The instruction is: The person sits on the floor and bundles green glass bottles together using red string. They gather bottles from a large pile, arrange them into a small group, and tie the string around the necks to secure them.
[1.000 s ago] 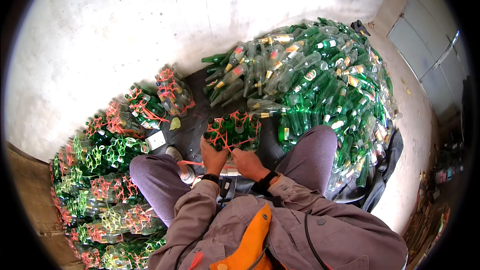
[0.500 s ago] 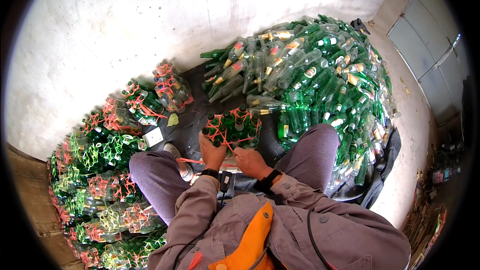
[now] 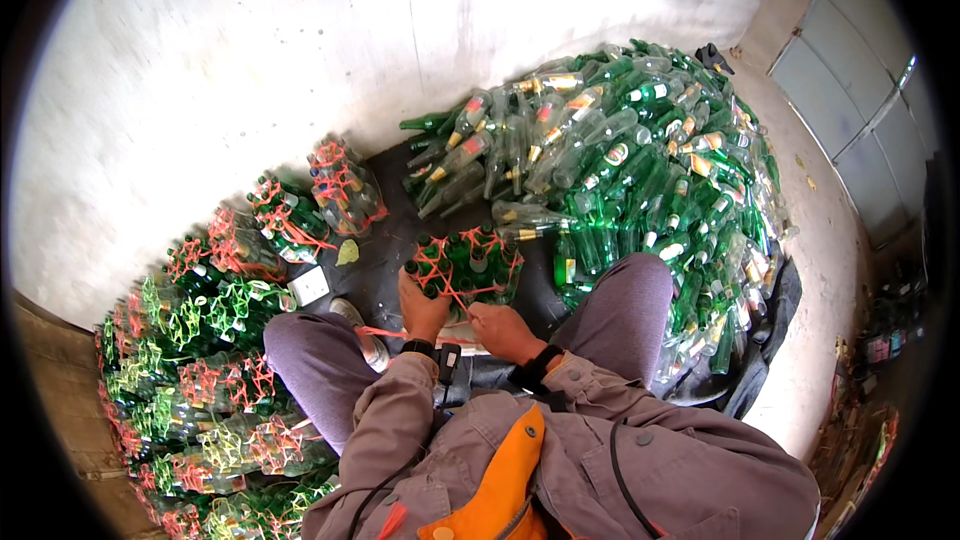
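Observation:
Between my knees stands a bundle of upright green bottles [image 3: 497, 268], with red plastic cord [image 3: 459, 278] laced in a zigzag round their necks. At the bundle's near left corner, my left hand [image 3: 426, 310] is closed against the bottles and the cord; its fingertips are partly hidden. My right hand [image 3: 506, 330] pinches the cord at the near edge, thumb and forefinger together. A loose length of red cord [image 3: 382, 331] trails leftward past my left wrist. The lower part of the bundle is largely hidden behind my hands.
To the right rises a large heap of loose green and clear bottles [image 3: 620, 155]. Many tied bundles [image 3: 225, 380] stand in rows on the left, some laced in red, some in yellow-green. A white box [image 3: 309, 286] and a leaf [image 3: 347, 253] lie on the dark sheet [image 3: 400, 210]. A pale wall [image 3: 250, 50] is behind.
Both hands keep nearly the same grip on the bundle. The whole view has shifted slightly, and the cord lies a little differently over the bottle necks.

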`<move>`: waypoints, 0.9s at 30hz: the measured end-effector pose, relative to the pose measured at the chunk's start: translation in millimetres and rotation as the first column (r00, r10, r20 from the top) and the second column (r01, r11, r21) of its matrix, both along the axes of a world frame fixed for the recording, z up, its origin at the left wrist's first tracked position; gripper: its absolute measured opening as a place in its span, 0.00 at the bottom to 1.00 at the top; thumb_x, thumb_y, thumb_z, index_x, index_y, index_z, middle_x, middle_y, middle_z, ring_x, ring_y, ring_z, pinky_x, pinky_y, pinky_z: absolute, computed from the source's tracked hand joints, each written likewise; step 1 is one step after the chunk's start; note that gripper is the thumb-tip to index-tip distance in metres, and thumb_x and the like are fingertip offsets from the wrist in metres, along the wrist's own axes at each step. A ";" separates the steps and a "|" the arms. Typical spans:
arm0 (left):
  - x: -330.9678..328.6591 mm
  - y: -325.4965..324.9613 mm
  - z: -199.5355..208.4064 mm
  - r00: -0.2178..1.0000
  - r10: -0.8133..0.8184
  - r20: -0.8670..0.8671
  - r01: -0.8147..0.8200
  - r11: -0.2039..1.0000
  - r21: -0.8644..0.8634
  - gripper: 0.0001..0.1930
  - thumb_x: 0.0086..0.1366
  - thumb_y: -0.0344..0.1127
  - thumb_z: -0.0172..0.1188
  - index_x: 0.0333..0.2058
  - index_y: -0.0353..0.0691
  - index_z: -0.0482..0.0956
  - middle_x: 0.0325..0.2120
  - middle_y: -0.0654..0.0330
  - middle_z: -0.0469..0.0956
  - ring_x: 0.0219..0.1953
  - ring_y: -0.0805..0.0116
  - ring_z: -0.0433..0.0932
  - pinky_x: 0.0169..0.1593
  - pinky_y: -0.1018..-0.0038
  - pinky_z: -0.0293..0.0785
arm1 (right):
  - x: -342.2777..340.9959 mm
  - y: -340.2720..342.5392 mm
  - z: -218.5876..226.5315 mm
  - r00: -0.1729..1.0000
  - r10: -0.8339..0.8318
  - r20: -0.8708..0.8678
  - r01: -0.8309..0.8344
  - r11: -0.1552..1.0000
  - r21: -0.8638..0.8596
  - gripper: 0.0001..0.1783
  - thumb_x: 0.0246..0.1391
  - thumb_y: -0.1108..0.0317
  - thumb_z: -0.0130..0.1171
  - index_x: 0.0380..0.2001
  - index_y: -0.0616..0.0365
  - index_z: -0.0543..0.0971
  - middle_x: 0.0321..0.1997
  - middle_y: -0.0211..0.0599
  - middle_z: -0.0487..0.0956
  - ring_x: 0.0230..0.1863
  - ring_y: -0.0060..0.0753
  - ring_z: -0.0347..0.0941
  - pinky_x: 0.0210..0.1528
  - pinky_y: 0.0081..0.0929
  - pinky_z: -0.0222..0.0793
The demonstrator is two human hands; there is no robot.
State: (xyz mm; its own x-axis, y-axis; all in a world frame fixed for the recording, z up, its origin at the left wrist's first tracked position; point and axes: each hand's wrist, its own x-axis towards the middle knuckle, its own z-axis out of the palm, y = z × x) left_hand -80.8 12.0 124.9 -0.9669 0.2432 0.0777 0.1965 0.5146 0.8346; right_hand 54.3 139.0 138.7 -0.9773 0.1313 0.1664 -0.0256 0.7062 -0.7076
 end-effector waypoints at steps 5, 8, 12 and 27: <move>-6.3 -7.0 6.0 0.998 -0.055 0.043 0.055 0.998 0.000 0.41 0.50 0.41 0.71 0.61 0.43 0.60 0.55 0.44 0.68 0.59 0.41 0.68 0.58 0.54 0.68 | -9.3 5.8 20.0 0.998 -0.042 0.055 0.054 0.964 -0.260 0.11 0.58 0.66 0.48 0.33 0.60 0.78 0.32 0.49 0.79 0.36 0.55 0.77 0.39 0.43 0.72; -3.5 -8.7 8.5 0.990 -0.063 0.124 0.065 0.998 -0.011 0.48 0.49 0.42 0.72 0.66 0.43 0.54 0.60 0.42 0.63 0.60 0.39 0.67 0.60 0.54 0.67 | -7.0 6.8 22.8 0.994 -0.066 0.083 0.093 0.918 -0.384 0.12 0.57 0.66 0.48 0.34 0.61 0.79 0.33 0.47 0.80 0.37 0.48 0.78 0.41 0.39 0.72; 10.8 -8.6 22.3 0.999 0.039 -0.014 -0.041 0.981 -0.189 0.47 0.49 0.40 0.71 0.66 0.41 0.56 0.60 0.43 0.64 0.61 0.41 0.66 0.60 0.54 0.67 | -9.7 8.6 18.3 0.986 -0.088 0.140 0.153 0.802 -0.577 0.12 0.57 0.68 0.49 0.33 0.62 0.80 0.30 0.38 0.79 0.35 0.34 0.76 0.40 0.32 0.70; 29.0 -1.5 53.2 0.791 -0.301 -0.532 0.194 0.949 -0.249 0.04 0.56 0.33 0.65 0.30 0.42 0.83 0.31 0.60 0.78 0.43 0.54 0.75 0.46 0.59 0.71 | -15.2 12.3 54.2 0.941 0.057 0.335 0.322 0.161 -0.933 0.08 0.66 0.67 0.48 0.36 0.57 0.75 0.17 0.15 0.59 0.14 0.11 0.49 0.15 0.17 0.42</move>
